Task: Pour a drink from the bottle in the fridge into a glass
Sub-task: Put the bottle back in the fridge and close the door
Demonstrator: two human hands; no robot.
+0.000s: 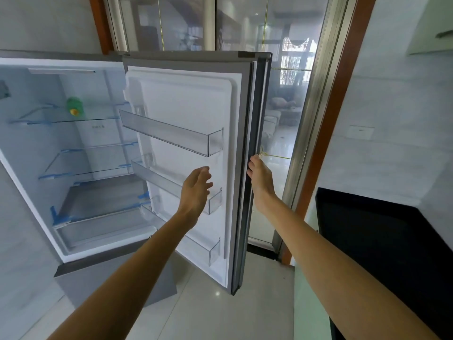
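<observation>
The fridge door (191, 99) stands wide open. A green bottle with a yellow cap (74, 106) lies on the top glass shelf (61, 119) inside the fridge, cap toward me. My right hand (259, 176) grips the outer edge of the door, fingers curled round it. My left hand (196, 190) hovers in front of the door's inner side with relaxed fingers, holding nothing. No glass is in view.
Empty clear door bins (171, 133) line the door's inner side. Lower glass shelves (93, 168) and a drawer (103, 227) are bare. A black countertop (382, 241) is at the right. A sliding glass door (282, 94) stands behind the fridge door.
</observation>
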